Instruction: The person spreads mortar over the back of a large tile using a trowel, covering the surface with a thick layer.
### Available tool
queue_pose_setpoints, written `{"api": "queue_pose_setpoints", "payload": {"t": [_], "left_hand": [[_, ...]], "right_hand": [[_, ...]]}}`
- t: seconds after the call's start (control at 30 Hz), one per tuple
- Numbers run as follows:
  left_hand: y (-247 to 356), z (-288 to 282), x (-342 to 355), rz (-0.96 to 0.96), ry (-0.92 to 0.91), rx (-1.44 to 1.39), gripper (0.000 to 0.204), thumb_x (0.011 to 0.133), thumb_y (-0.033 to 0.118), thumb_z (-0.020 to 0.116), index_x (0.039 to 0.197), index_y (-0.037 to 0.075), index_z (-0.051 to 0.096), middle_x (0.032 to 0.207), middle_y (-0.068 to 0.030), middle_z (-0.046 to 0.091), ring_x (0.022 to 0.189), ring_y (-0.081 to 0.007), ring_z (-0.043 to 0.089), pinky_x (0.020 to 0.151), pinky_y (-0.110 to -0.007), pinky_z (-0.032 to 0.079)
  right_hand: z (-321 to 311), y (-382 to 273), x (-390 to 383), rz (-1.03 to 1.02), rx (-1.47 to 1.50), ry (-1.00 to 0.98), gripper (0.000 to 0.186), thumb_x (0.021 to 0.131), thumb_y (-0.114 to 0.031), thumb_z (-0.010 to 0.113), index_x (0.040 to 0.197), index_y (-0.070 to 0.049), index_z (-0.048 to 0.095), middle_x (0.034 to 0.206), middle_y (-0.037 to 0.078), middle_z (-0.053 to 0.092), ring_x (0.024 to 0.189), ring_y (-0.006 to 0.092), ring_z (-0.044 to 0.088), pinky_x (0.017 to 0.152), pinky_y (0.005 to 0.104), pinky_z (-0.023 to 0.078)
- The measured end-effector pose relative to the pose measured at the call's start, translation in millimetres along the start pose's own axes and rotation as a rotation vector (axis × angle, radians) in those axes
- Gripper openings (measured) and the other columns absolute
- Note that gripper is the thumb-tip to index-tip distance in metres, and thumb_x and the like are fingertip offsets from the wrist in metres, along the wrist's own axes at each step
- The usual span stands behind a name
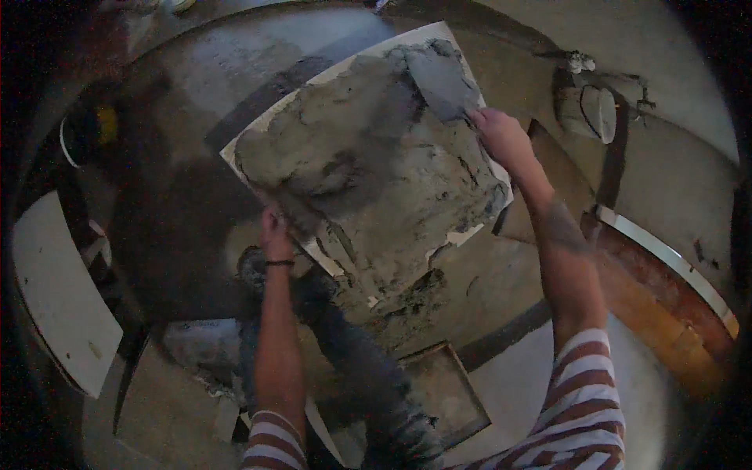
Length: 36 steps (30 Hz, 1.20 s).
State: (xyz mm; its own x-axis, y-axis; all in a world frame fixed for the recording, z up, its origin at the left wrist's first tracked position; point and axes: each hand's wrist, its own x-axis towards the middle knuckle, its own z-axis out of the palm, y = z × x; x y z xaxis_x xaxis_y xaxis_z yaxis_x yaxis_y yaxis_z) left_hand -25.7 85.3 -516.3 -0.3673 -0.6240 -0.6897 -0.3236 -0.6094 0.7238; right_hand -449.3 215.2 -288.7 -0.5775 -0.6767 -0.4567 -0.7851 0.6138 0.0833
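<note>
A pale square board (457, 239) holds a thick, uneven layer of wet grey mortar (352, 168). My right hand (501, 141) is closed at the board's upper right, on a flat grey trowel-like tool (442, 86) lying against the mortar. At the lower left edge of the board, my left hand (276, 231) has its fingers curled; whether they grip the edge or something smeared with mortar is too dark to tell. My legs (345, 360) in dark trousers show below the board.
A pale panel (59, 290) lies at left, beside a dark container (82, 133). A bucket (587, 113) stands upper right. Boards (658, 329) and a pale-edged rim (666, 258) lie right; a square tray (445, 392) sits below.
</note>
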Motion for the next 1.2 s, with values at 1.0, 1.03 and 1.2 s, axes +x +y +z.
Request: {"api": "queue_pose_setpoints", "payload": {"t": [1.0,1.03,1.2], "left_hand": [[-12.0,-19.1,2.7,0.089,0.030,0.003,0.048,0.082,0.001,0.048,0.129,0.000,0.038,0.121,-0.0088,0.050,0.107,-0.0186,0.049,0.091,-0.031,0.039],[-16.1,-30.0,1.6,0.075,0.086,0.018,0.048,0.082,0.002,0.049,0.128,0.000,0.038,0.119,-0.0087,0.051,0.105,-0.0187,0.050,0.090,-0.031,0.040],[12.1,-8.1,-5.5,0.012,-0.015,0.001,0.039,0.082,0.005,0.052,0.121,0.002,0.046,0.109,-0.0079,0.056,0.096,-0.0181,0.054,0.080,-0.031,0.043]], "right_hand": [[36.0,-20.4,65.4,0.687,1.895,-0.326,0.040,0.094,-0.037,0.037,0.097,0.000,0.053,0.064,0.004,0.049,0.049,0.0151,0.048,0.045,0.0303,0.042],[30.9,-29.9,73.6,0.674,1.706,-0.311,0.032,0.093,-0.031,0.038,0.095,-0.003,0.052,0.062,0.004,0.049,0.049,0.0155,0.047,0.044,0.0300,0.041],[22.0,16.1,53.3,0.091,0.253,-0.186,0.016,0.084,-0.013,0.046,0.094,-0.002,0.052,0.067,0.011,0.055,0.055,0.0230,0.056,0.048,0.0356,0.046]]}}
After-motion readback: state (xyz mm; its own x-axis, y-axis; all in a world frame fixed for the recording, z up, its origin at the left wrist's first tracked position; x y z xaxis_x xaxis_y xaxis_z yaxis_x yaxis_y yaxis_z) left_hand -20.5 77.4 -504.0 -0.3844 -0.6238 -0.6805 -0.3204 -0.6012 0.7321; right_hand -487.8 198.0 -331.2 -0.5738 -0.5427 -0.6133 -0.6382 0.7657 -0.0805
